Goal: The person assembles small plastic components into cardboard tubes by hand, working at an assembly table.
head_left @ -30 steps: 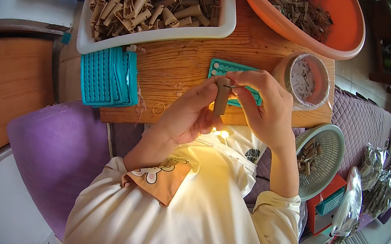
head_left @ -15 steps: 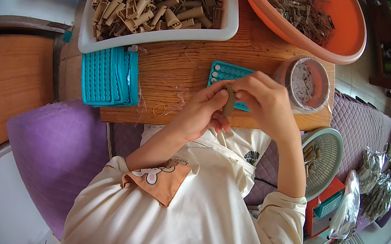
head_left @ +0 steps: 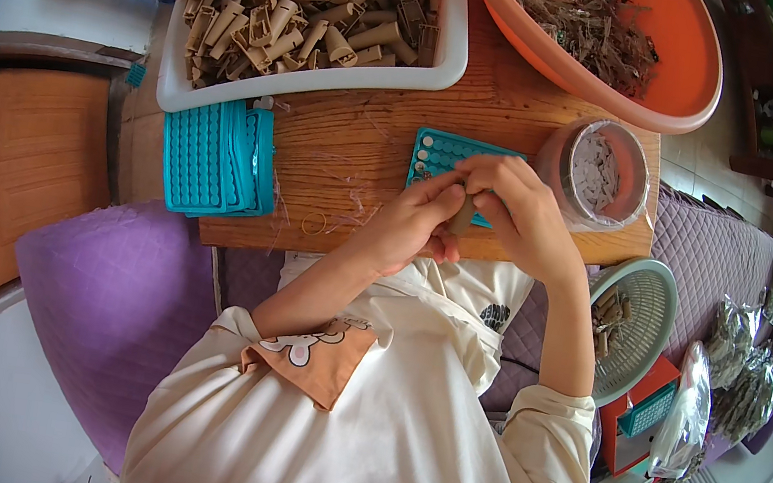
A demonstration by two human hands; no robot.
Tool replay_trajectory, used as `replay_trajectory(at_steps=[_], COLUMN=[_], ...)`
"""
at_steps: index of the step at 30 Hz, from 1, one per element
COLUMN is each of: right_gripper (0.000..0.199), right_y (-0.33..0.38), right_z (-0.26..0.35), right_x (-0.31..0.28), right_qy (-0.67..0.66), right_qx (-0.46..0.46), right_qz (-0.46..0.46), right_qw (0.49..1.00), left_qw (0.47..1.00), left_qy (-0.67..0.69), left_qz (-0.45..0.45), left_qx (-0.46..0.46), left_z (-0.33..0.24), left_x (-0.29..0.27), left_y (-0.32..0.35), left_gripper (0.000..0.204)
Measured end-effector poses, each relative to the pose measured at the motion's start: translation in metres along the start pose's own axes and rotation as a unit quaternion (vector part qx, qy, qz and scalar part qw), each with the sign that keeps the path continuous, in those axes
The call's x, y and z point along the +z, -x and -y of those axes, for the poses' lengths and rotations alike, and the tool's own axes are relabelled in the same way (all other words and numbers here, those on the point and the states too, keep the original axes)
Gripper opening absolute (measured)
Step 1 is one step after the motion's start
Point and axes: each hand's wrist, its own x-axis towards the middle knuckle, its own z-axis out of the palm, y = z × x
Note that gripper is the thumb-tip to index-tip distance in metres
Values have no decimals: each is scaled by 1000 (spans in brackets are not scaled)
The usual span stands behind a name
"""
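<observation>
A small brown plastic casing (head_left: 462, 217) is between my two hands, over the table's near edge. My left hand (head_left: 415, 221) is closed around it, thumb on top and fingers curled beneath. From the right, my right hand (head_left: 529, 208) presses bent fingers and thumb against the casing's upper end. Those fingers hide that end, so any small part there cannot be made out. Just beyond my hands lies a teal tray (head_left: 481, 145) with rows of round pockets. A few white round pieces sit at its left side, and my hands cover much of it.
A white bin (head_left: 330, 81) of brown casings and an orange basin (head_left: 591, 77) of thin metallic-looking strips fill the table's far side. Stacked teal trays (head_left: 204, 159) stand left. A tub (head_left: 637, 184) of white bits stands right, above a grey-green basket (head_left: 645, 330) holding casings.
My right hand has shifted slightly left and down, closing over the casing's upper end. The casing has tilted, and less of it shows. My left hand stays nearly in place.
</observation>
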Motion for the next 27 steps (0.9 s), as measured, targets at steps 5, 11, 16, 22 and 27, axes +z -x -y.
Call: replay_trajectory(at_steps=[5,11,16,22,27], right_gripper=[19,13,14,17,31], right_y=[24,134,217,201,133], right_z=[16,34,-30,-65,-66], right_x=[-21,-101,-138,-140,-157], right_qy=[78,144,283,281,381], right_qx=[5,219,435,495,287], right_qz=[-21,-323,-154,-65,-388], right_qw=[997,909,841,820,789], left_qw=[999,886,855,822,763], left_qy=[-24,23,-28,-290,-430], left_qz=[0,-110,-144,-196,-124], left_qx=[45,450,497,450,467], left_z=[-5,-37,-80,-104,-108], left_x=[26,-17,-34,-11,-27], left_y=[6,17,27,13,29], left_gripper=[22,26,26,13,51])
